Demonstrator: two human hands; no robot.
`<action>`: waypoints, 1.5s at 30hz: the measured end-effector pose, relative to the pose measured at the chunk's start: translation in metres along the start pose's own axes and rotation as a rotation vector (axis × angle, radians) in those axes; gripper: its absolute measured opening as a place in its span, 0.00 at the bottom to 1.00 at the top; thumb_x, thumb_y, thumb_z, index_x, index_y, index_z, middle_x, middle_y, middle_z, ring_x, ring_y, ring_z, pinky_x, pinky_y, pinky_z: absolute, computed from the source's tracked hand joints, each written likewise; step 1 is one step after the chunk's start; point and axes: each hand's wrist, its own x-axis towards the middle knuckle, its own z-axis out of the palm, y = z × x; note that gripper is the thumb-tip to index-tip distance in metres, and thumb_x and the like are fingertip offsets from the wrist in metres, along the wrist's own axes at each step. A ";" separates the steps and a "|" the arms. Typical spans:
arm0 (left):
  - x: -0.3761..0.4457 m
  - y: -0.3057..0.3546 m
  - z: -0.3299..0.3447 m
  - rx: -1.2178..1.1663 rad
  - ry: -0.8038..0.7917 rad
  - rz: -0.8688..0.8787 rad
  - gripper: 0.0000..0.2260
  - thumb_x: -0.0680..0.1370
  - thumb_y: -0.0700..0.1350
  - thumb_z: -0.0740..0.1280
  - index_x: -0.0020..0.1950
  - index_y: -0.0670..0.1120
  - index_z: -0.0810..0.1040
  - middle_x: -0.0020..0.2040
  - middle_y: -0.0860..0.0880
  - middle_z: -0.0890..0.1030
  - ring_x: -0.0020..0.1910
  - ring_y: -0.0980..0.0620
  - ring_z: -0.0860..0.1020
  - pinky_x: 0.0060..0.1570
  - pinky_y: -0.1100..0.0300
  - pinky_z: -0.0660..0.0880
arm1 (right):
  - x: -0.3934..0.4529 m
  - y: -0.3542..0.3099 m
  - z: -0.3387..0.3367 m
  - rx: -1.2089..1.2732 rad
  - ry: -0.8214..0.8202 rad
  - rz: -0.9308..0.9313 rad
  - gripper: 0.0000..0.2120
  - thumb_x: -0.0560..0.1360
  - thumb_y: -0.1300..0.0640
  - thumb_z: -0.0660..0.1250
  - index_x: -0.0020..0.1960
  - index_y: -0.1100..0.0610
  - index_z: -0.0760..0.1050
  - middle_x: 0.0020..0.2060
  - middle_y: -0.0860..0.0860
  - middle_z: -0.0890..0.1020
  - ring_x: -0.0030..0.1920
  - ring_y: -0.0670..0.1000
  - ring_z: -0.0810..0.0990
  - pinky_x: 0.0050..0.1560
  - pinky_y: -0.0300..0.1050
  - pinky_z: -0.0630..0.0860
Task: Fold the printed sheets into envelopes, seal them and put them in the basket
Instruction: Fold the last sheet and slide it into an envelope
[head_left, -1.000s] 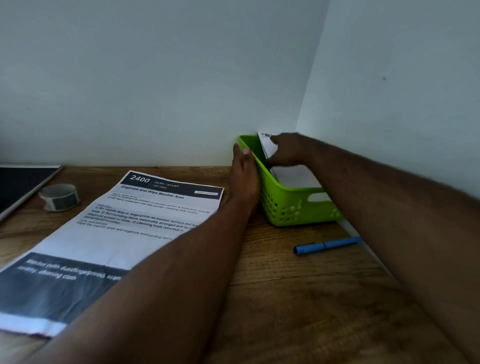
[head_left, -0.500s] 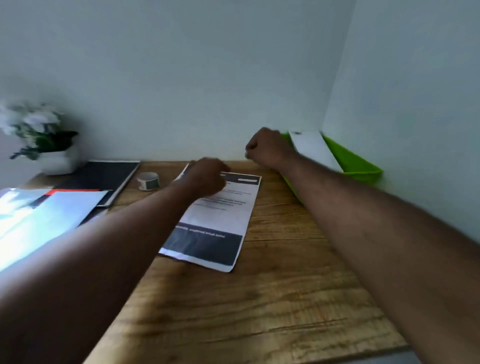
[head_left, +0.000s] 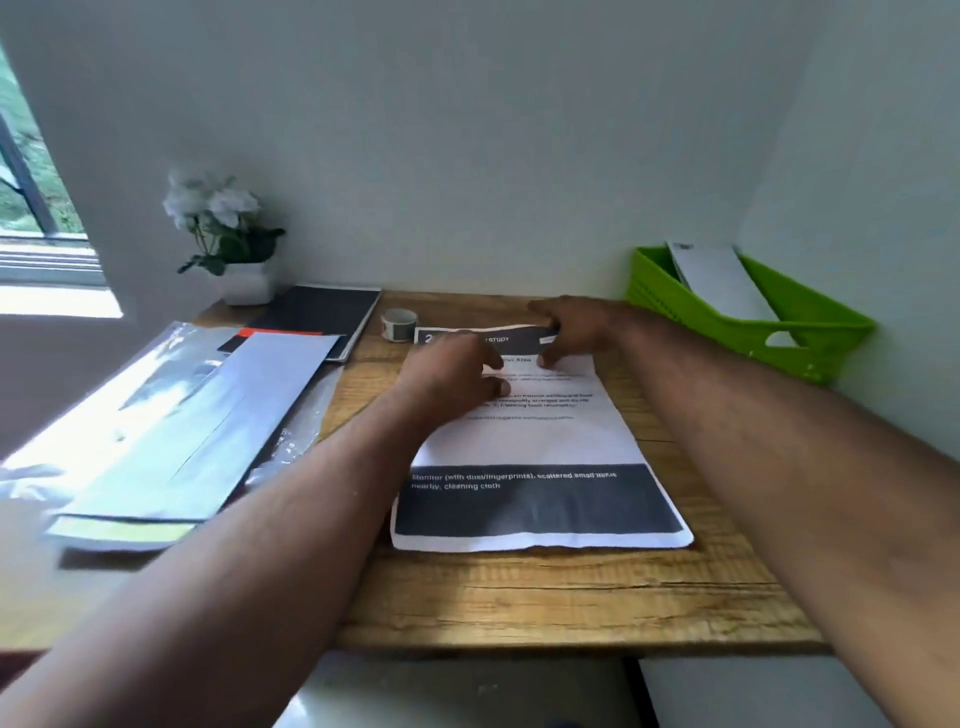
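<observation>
A white printed sheet with dark header and footer bands (head_left: 535, 436) lies flat on the wooden desk (head_left: 519, 597). Both hands are at its far end — the left hand (head_left: 452, 371) with fingers loosely curled over the text, the right hand (head_left: 576, 330) with thumb and fingers at the top edge; whether either actually pinches the paper cannot be told. A bright green plastic basket (head_left: 727, 327) at the right wall holds a white folded envelope (head_left: 717, 280).

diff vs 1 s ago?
Both hands left the green basket: the right hand let go of the folded envelope, now in the basket, and the left hand came off its wall. Both now rest on the printed sheet. Sheet and tape roll stayed put.
</observation>
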 end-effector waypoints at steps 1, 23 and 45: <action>-0.001 -0.002 -0.002 0.010 0.024 0.003 0.23 0.72 0.58 0.72 0.66 0.55 0.76 0.64 0.48 0.78 0.64 0.44 0.74 0.64 0.47 0.71 | 0.001 -0.001 -0.002 0.000 -0.003 -0.002 0.41 0.67 0.54 0.76 0.75 0.54 0.61 0.71 0.53 0.69 0.68 0.56 0.70 0.67 0.50 0.67; 0.004 0.008 0.002 -0.080 -0.027 -0.030 0.13 0.79 0.46 0.58 0.55 0.43 0.80 0.60 0.42 0.80 0.58 0.41 0.76 0.58 0.53 0.73 | -0.051 -0.013 0.047 0.039 0.164 -0.191 0.22 0.80 0.45 0.56 0.71 0.52 0.67 0.70 0.52 0.71 0.70 0.55 0.69 0.68 0.50 0.66; 0.000 -0.020 -0.018 0.346 -0.324 -0.096 0.25 0.82 0.59 0.52 0.74 0.46 0.65 0.74 0.46 0.67 0.72 0.42 0.66 0.69 0.44 0.61 | -0.048 0.021 0.032 -0.093 0.206 -0.077 0.17 0.79 0.53 0.61 0.67 0.52 0.73 0.66 0.51 0.76 0.65 0.53 0.74 0.62 0.41 0.68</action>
